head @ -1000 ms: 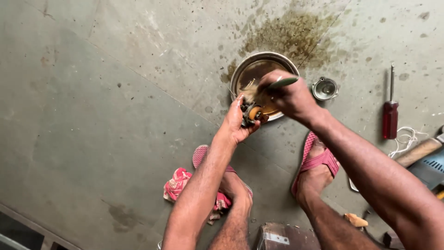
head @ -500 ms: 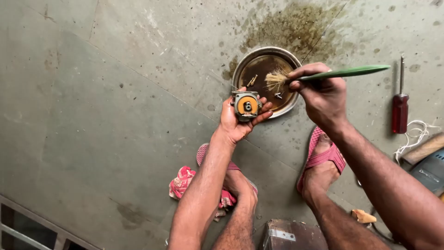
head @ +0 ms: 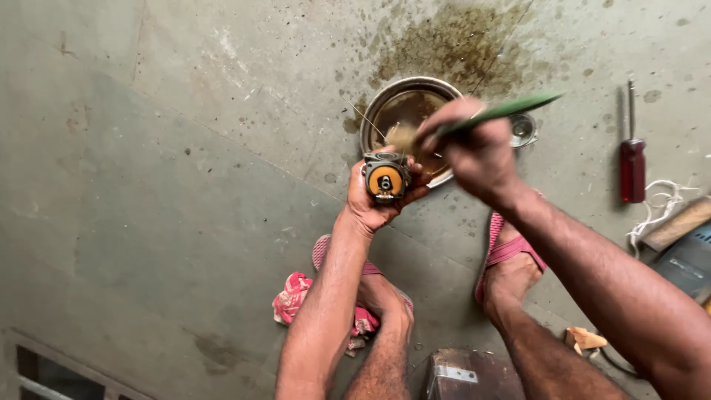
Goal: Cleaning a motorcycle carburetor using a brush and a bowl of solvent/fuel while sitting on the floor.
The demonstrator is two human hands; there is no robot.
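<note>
My left hand (head: 374,204) holds up a small metal machine part with a round orange face (head: 385,178). Just to its right, my right hand (head: 474,152) grips a brush with a green handle (head: 503,111); its pale bristles (head: 404,137) touch the top of the part. Both hands are over a round metal bowl (head: 370,122) of brownish liquid that stands on the concrete floor.
A small metal cap (head: 523,130) lies right of the bowl and a red-handled screwdriver (head: 632,159) farther right. My feet in pink sandals (head: 507,248) rest below, with a pink rag (head: 296,296) beside the left one. A dark stain (head: 452,44) lies beyond the bowl. A metal box (head: 459,374) sits at the bottom edge.
The right hand has swung the brush from over the part out to the right and back, bristles now on the part's top. The left hand has turned the part's orange face up.
</note>
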